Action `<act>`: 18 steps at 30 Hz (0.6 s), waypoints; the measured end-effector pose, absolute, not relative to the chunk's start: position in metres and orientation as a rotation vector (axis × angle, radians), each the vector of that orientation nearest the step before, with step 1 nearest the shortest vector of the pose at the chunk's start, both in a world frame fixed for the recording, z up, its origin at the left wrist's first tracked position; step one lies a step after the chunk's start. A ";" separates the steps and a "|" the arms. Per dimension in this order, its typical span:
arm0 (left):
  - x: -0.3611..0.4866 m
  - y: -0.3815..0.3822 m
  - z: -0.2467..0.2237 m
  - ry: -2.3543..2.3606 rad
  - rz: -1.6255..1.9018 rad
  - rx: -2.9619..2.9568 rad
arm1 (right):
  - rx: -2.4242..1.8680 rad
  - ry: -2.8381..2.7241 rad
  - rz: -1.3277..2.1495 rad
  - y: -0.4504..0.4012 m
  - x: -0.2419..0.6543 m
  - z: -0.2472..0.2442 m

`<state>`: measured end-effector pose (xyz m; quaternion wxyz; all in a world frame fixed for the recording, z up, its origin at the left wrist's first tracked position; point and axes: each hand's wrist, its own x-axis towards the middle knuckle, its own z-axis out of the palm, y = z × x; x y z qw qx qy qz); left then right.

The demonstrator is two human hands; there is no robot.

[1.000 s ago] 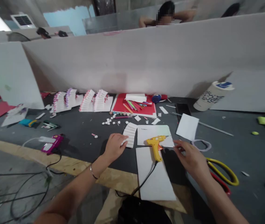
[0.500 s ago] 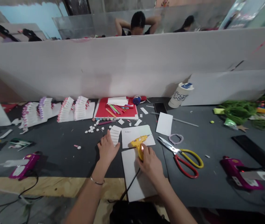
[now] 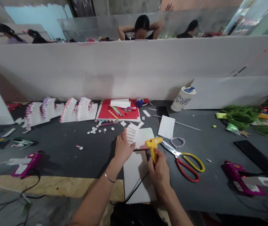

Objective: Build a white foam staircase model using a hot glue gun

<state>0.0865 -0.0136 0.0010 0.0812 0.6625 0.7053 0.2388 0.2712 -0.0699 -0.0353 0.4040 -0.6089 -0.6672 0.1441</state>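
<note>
My right hand (image 3: 160,169) is wrapped round the handle of a yellow hot glue gun (image 3: 153,146), which I hold above the white sheets. From it a black cord runs down toward me. My left hand (image 3: 123,147) grips a small white card with narrow strips (image 3: 131,133) between thumb and fingers, over the left part of a white sheet (image 3: 144,135). A longer white board (image 3: 137,175) lies nearer to me. Just right of the glue gun are large scissors (image 3: 183,159) with one red and one yellow handle, blades partly apart.
Fans of white strips with pink and purple tips (image 3: 69,110) stand at the back left. Small white pieces (image 3: 93,129) lie scattered near colored pens (image 3: 122,111) on a red folder. A white cup (image 3: 183,99) stands before the partition. Purple power strips (image 3: 242,179) sit at both sides.
My left hand has moved right with the strip card, which now overlaps the white sheet. My right hand has shifted right with the glue gun, now more upright.
</note>
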 end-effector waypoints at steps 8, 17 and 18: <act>0.101 -0.019 -0.002 2.130 0.571 2.000 | -1.579 -1.711 0.353 -0.038 0.270 -0.027; -0.132 0.000 0.116 2.727 0.356 1.699 | -1.750 -1.921 0.277 -0.043 0.276 -0.052; -0.172 0.001 0.127 2.863 0.283 1.525 | -1.772 -1.939 0.264 -0.041 0.279 -0.056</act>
